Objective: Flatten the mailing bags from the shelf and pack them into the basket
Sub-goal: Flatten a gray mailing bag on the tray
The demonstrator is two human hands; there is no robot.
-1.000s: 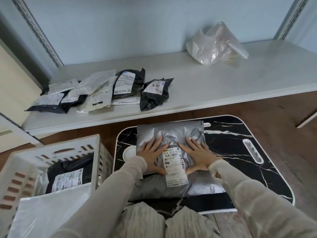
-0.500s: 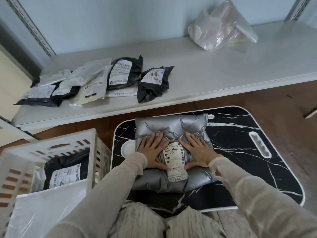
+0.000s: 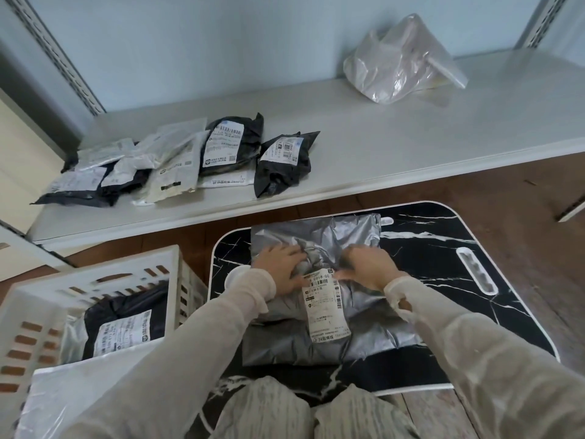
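Pressing hands [image 3: 281, 270] [image 3: 368, 267] on crinkled silver plastic mailing bag [image 3: 319, 236], marble-patterned tray [image 3: 443, 232].

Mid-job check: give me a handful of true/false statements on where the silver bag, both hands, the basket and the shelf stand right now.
1. Both hands press on the silver mailing bag, the left hand left of its label and the right hand right of it. True.
2. The silver mailing bag lies inside the white basket. False: it lies on the black marble-pattern tray.
3. The basket holds a black labelled bag. True.
4. The shelf holds only the clear plastic bag. False: several mailing bags lie at its left end.
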